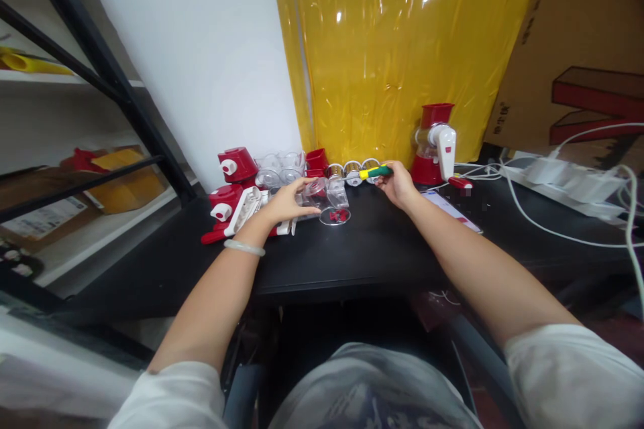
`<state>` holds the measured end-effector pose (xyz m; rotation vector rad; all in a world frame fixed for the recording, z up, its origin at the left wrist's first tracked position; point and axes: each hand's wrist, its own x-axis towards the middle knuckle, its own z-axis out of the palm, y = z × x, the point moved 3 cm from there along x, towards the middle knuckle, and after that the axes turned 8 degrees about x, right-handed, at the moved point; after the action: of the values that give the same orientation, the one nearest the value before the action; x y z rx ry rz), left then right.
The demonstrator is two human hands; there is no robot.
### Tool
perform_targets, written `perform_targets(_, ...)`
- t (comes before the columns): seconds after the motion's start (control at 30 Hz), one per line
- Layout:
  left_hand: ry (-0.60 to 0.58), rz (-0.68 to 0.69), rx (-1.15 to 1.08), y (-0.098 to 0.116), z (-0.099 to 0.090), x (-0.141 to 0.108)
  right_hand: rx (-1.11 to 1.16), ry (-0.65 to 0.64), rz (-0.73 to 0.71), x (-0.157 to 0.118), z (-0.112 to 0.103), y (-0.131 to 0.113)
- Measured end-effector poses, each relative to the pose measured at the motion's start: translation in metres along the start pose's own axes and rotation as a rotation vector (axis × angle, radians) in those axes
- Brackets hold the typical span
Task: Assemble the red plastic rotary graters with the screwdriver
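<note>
In my right hand (pixel 397 186) is a screwdriver (pixel 377 172) with a green and yellow handle. Its shaft points left, toward a clear plastic housing (pixel 338 193); whether the tip touches it I cannot tell. My left hand (pixel 290 201) grips this housing from the left, thumb below and fingers above. Small red pieces (pixel 339 216) show through the round clear rim at the housing's front. Left of my left hand lie white crank handles (pixel 247 206) with red grips, beside red bases (pixel 225 202) with white knobs.
Behind the hands stand clear plastic parts (pixel 282 164), a red hopper (pixel 316 162) and metal grater drums (pixel 352 169). An assembled red and white rotary grater (pixel 437 147) is at right, near a phone-like slab (pixel 450 209). White cables and a power strip (pixel 568 188) occupy the table's right side.
</note>
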<state>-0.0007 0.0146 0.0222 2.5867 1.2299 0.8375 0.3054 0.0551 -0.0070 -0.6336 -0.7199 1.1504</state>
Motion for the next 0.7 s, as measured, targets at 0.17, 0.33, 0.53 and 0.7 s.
perform_targets(0.17,0.002,-0.002,-0.003,-0.0001,0.0,-0.0003,-0.112,0.005,-0.043,0.0015,-0.0031,-0.0001)
perform_targets(0.33,-0.004,-0.014,0.002,0.0032,-0.0014,-0.0013,-0.119,-0.012,-0.025,0.0004,-0.0021,-0.0005)
perform_targets(0.53,-0.01,-0.015,-0.001,0.0044,-0.0014,-0.0008,0.004,0.004,0.008,0.0,0.0004,-0.0009)
perform_targets(0.7,-0.008,-0.005,-0.006,0.0036,-0.0009,-0.0003,-0.125,0.004,-0.075,0.0048,-0.0056,-0.0013)
